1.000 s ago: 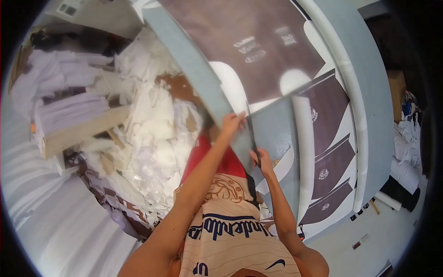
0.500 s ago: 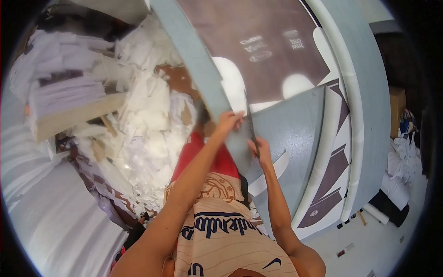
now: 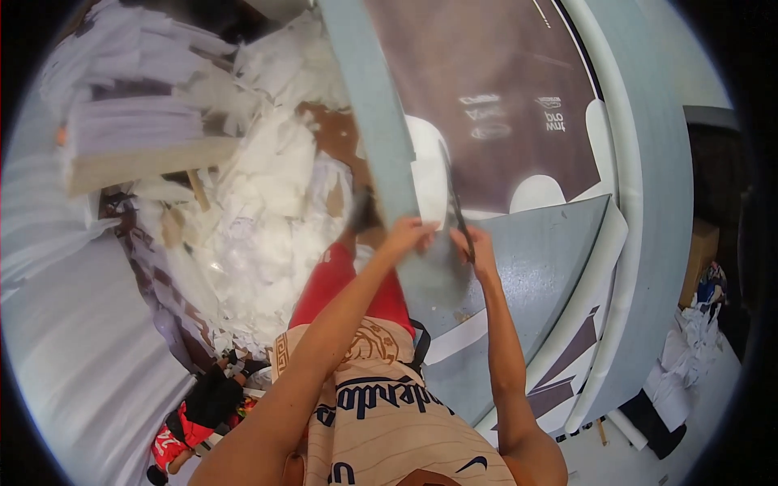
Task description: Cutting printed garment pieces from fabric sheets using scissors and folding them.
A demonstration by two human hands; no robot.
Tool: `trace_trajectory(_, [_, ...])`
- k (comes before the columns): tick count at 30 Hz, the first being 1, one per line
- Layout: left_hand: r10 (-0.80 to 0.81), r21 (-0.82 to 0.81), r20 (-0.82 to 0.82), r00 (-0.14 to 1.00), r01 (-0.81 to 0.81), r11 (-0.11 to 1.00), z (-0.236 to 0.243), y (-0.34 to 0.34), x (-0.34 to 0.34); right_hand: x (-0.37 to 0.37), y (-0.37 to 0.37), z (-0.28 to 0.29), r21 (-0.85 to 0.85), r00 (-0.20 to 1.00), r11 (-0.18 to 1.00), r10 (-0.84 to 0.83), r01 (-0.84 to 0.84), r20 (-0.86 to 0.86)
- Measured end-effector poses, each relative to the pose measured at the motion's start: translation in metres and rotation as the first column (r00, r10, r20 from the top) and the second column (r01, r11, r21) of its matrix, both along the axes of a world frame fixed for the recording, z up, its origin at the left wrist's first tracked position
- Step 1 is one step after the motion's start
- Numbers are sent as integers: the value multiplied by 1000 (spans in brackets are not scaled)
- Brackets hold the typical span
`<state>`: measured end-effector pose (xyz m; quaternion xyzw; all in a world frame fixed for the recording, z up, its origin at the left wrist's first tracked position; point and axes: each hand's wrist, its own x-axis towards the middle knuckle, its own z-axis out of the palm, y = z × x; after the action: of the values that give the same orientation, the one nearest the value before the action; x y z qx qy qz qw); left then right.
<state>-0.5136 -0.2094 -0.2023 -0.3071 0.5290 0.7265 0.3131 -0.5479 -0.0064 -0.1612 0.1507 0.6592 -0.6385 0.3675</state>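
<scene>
My right hand (image 3: pixel 478 249) is wrapped round the handles of dark scissors (image 3: pixel 459 220), whose blades point away from me along the near left edge of a printed sheet (image 3: pixel 502 121). That sheet is brown with white rounded areas and white markings, and lies flat on the table. Its white margin (image 3: pixel 430 193) comes down to my left hand (image 3: pixel 415 236), which pinches the near end. The two hands are side by side, a short gap apart. Blur hides exactly how the blades meet the sheet.
The grey-blue table (image 3: pixel 527 251) bears a loose white strip (image 3: pixel 458 338) and long rolled white sheeting (image 3: pixel 628 162) at the right. Heaped white scraps (image 3: pixel 259 219) cover the floor at left, beside a stack of sheets (image 3: pixel 134 125). A person in red and black (image 3: pixel 198 413) is at lower left.
My right hand and the scissors have moved forward toward the brown sheet, coming nearly level with my left hand. The whole view has shifted, and a person now shows at lower left.
</scene>
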Motion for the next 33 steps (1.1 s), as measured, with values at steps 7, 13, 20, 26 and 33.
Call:
trace_trajectory(7, [-6,30,21,1000,6,1000,1,-2,-3,-43,21,-3,25,994,994,104,-104,13])
trace_trajectory(13, [20,83,9,1000,-21,996,-5,-1,1,-91,34,7,89,958,954,287,-286,-5])
trace_trajectory(20, [53,60,15,998,-54,997,-10,-3,-4,-167,41,7,170,845,845,526,-507,-95])
trace_trajectory(26, [73,107,21,997,-75,991,-6,-6,-14,-226,31,10,172,741,739,668,-651,-70])
trace_trajectory(33, [8,78,47,999,-11,997,-3,-4,-9,-247,17,23,339,607,616,781,-711,-147])
